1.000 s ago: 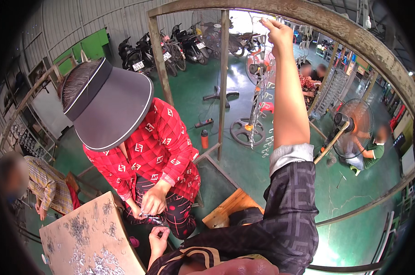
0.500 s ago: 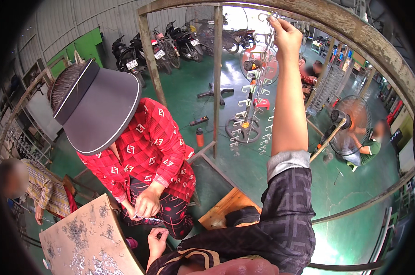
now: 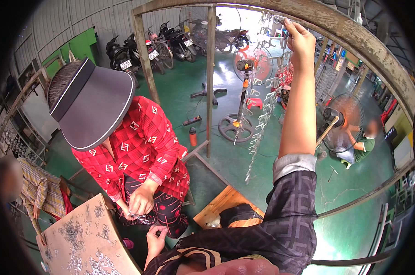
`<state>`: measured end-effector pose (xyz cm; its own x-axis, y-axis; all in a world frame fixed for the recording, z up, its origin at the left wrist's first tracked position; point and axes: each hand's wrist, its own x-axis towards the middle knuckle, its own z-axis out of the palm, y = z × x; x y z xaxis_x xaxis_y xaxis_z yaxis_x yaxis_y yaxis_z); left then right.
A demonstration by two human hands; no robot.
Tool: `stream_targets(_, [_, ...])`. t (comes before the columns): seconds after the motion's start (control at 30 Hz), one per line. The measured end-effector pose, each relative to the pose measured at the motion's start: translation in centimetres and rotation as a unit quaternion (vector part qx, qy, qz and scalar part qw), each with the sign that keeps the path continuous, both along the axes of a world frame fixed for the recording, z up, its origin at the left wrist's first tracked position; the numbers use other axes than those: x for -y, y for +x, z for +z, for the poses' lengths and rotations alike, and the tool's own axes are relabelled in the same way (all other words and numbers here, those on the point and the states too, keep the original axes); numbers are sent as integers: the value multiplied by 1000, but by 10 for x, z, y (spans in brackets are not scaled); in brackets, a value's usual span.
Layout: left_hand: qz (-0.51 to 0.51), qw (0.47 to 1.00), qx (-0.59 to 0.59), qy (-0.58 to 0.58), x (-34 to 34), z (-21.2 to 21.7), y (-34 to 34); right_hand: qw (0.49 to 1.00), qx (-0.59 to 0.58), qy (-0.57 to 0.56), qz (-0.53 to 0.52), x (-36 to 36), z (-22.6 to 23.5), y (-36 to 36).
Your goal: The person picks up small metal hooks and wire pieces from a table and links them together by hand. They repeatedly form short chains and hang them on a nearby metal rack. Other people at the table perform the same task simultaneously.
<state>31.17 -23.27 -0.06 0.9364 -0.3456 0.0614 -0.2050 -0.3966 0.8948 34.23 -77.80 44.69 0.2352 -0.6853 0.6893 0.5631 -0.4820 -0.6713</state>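
High up under the metal frame's top rail [image 3: 335, 27], my right hand [image 3: 302, 46] is raised with thumb and fingers pinched on a small metal hook [image 3: 278, 19]. Strings of linked, pale metal hooks [image 3: 258, 133] dangle just left of that arm. Low in front of my body, my left hand [image 3: 156, 239] is closed, thumb against the curled fingers; what it holds, if anything, is too small to make out. Across from it, a co-worker's hands [image 3: 141, 201] grip small metal pieces over their lap.
A table [image 3: 56, 220] at lower left carries many loose small metal parts. The co-worker in red, wearing a dark visor [image 3: 95, 107], sits close on the left. A wooden bench [image 3: 207, 215], frame posts [image 3: 210, 82] and standing fans [image 3: 347, 117] stand around. Motorbikes [image 3: 180, 43] are parked behind.
My view has shifted slightly, and my raised right hand now sits a little further right and lower. The hook strings have swung and turned. My left hand stays closed.
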Motion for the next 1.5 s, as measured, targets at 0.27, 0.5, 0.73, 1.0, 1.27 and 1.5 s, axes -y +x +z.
stream_targets(0.27, [8,1000,-14,-6,1,8,-3,1000,-20,4,-24,26,16,0])
stream_targets(0.5, [10,1000,-11,0,-1,7,-5,998,-55,8,-30,43,19,6])
stream_targets(0.73, [7,1000,-2,11,-1,0,-3,995,-94,4,-41,56,25,3])
stream_targets(1.0, [1,1000,-2,8,4,4,-6,992,-118,-1,53,110,21,0])
stream_targets(1.27, [-2,1000,-20,24,2,10,-10,997,-75,-15,2,87,10,1])
stream_targets(1.5, [2,1000,-26,15,-1,2,-10,999,-32,-17,20,79,-4,-13])
